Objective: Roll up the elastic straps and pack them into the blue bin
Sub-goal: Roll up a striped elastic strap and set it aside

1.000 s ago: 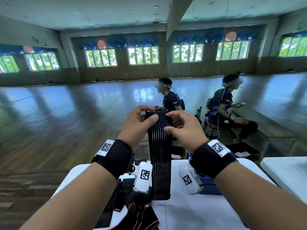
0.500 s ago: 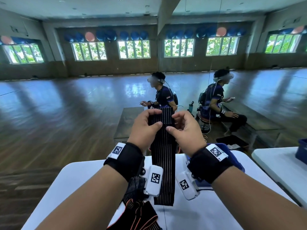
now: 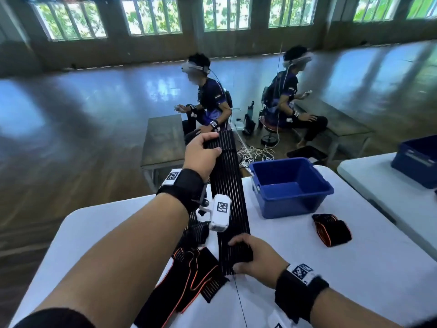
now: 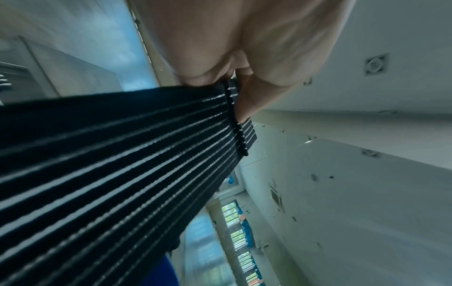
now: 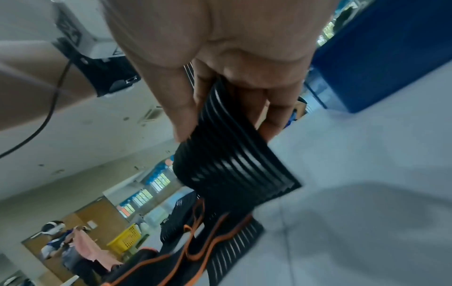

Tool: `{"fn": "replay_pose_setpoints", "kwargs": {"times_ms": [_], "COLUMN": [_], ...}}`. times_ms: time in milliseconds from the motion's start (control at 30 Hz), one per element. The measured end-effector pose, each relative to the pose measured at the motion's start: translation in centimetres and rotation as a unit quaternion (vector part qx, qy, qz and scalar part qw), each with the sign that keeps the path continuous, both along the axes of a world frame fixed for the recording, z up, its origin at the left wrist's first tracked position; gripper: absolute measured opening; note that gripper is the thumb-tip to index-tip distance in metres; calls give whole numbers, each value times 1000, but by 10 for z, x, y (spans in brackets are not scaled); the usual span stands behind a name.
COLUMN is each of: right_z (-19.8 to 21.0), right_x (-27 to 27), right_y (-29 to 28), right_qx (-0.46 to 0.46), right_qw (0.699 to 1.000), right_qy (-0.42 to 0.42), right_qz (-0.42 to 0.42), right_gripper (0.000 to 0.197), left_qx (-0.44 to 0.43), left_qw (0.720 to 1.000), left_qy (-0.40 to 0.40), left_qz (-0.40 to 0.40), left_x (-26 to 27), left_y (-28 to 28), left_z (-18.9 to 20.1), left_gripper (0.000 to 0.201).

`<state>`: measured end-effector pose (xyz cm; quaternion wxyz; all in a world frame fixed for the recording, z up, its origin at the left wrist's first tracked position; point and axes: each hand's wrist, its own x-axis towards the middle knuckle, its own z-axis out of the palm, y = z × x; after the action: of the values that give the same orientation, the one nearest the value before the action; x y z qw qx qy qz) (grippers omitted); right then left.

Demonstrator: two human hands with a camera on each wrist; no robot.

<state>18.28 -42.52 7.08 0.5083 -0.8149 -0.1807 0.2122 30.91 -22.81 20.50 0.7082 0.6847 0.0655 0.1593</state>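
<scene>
A black ribbed elastic strap (image 3: 228, 185) (image 4: 110, 164) (image 5: 227, 160) is stretched lengthwise above the white table (image 3: 331, 280). My left hand (image 3: 203, 155) (image 4: 232, 77) grips its far end, held up beyond the table's edge. My right hand (image 3: 250, 256) (image 5: 220, 96) grips its near end low over the table. The blue bin (image 3: 290, 185) (image 5: 381, 58) stands right of the strap and looks empty. A rolled black strap with orange trim (image 3: 332, 229) lies on the table in front of the bin.
More black straps with orange edging (image 3: 189, 271) (image 5: 195, 241) lie in a loose pile on the table under my left forearm. A second table with another blue bin (image 3: 416, 159) stands at the right. Two seated people with headsets (image 3: 208, 95) show beyond, near a wall mirror.
Both hands held the strap's top end together; now the right hand has slid down to the bottom end, and the strap is drawn out long. The view tilted down, showing the bin.
</scene>
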Motion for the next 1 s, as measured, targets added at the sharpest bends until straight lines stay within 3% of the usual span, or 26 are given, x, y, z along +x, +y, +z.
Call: {"fn": "replay_pose_setpoints", "kwargs": {"times_ms": [300, 567, 767, 1000], "right_z": [-63, -94, -88, -80], "right_x": [-56, -84, -82, -72], "right_y": [-36, -59, -64, -74], "right_qx": [-81, -152, -208, -234], "right_qw": [989, 964, 963, 963], "right_qy": [109, 136, 90, 107], "right_qz": [-52, -168, -145, -77], "right_gripper": [35, 30, 30, 37], "left_qx": [104, 246, 342, 417], "left_qw": [985, 941, 900, 888], "left_qy": [136, 232, 266, 193], "left_qz": [16, -31, -52, -30], "left_x": [51, 65, 66, 45], "left_y": [3, 4, 8, 21], "left_z": [-127, -212, -226, -178], "left_gripper": [37, 35, 32, 27]}}
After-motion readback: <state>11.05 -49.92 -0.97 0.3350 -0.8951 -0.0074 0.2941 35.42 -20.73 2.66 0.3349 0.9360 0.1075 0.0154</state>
